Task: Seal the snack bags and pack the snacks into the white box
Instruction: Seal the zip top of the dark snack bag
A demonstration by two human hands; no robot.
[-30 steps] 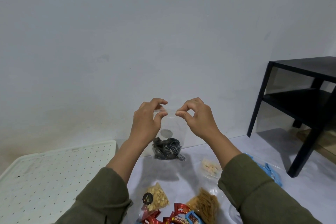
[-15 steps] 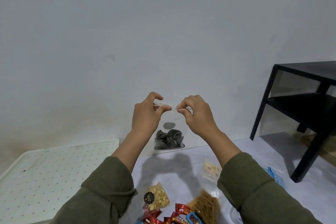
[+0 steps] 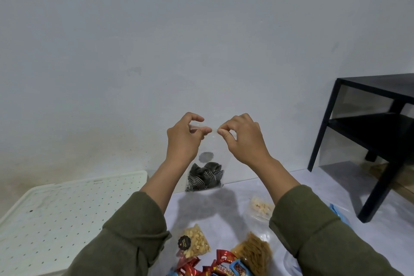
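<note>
Hands meet in the middle of the head view, raised in front of a pale wall. The left hand [image 3: 182, 141] pinches the top edge of a clear zip bag [image 3: 209, 154] between thumb and forefinger, its grip clenched on the left end of the seal strip. The right hand [image 3: 243, 139] pinches the same strip just beside it, thumb and forefinger tips closed on the plastic, the other fingers curled. The bag hangs upright below both hands, with dark striped snacks [image 3: 205, 177] gathered at its bottom and a dark round sticker above them.

At 8 o'clock from the bag lies the white box [image 3: 67, 208], its dotted white surface facing up. On the pale desk [image 3: 226, 206], toward 6 o'clock, lie a bag of yellow puffed snacks [image 3: 197, 241] with a dark round label, a bag of thin brown sticks [image 3: 254, 255], and red wrapped bars [image 3: 215, 266] at the frame's lower edge. A small bag of pale pieces [image 3: 261, 207] lies at 5 o'clock, partly behind the right sleeve. A blue packet [image 3: 337, 212] shows near the right sleeve. A black side table [image 3: 367, 136] stands at 3 o'clock.
</note>
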